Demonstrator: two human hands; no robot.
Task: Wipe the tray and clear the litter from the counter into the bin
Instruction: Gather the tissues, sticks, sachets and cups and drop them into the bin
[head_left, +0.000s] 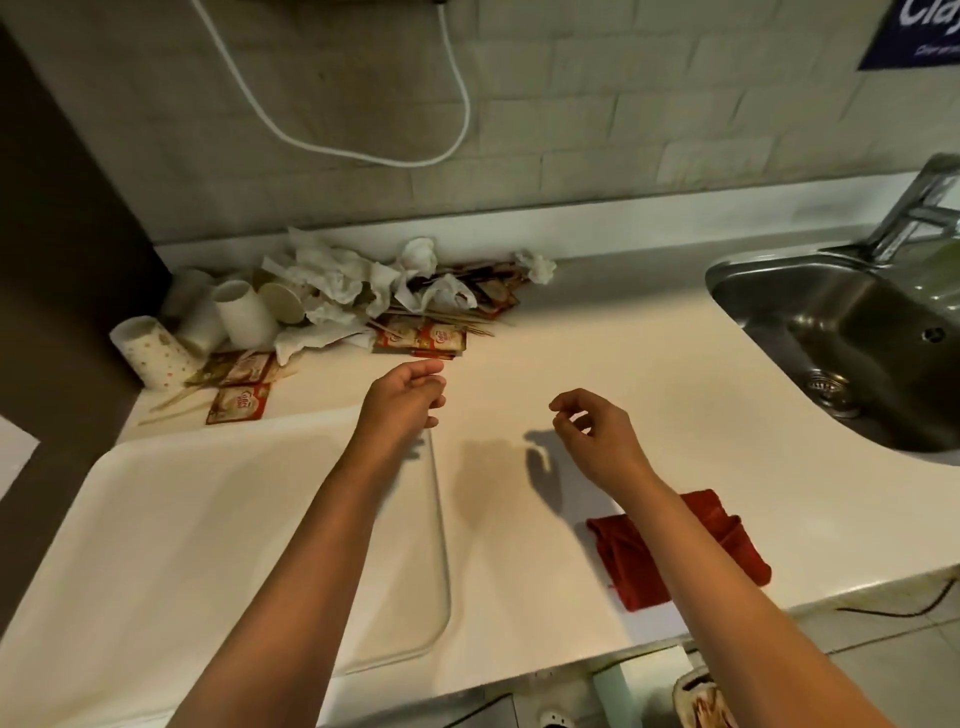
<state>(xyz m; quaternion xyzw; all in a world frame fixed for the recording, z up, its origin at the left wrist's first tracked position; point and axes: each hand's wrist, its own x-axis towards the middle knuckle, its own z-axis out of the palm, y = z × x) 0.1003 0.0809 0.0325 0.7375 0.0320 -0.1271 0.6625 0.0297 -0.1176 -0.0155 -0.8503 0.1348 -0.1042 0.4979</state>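
Observation:
A white tray (156, 519) lies on the counter at the near left. Behind it sits a heap of litter: crumpled tissues (353, 280), overturned paper cups (244, 312), red sachets (421, 338) and thin wooden sticks. My left hand (405, 395) hovers over the tray's far right corner, just short of the sachets, fingers loosely curled and holding nothing. My right hand (592, 431) floats above the bare counter, fingers bent and apart, with nothing in it. A red cloth (649, 561) lies near the front edge, partly under my right forearm.
A steel sink (841, 338) with a tap (914, 208) is set into the counter at the right. A white cable (363, 150) hangs on the tiled wall. A dark panel bounds the left side. Below the front edge, a bin (696, 696) with rubbish shows partly.

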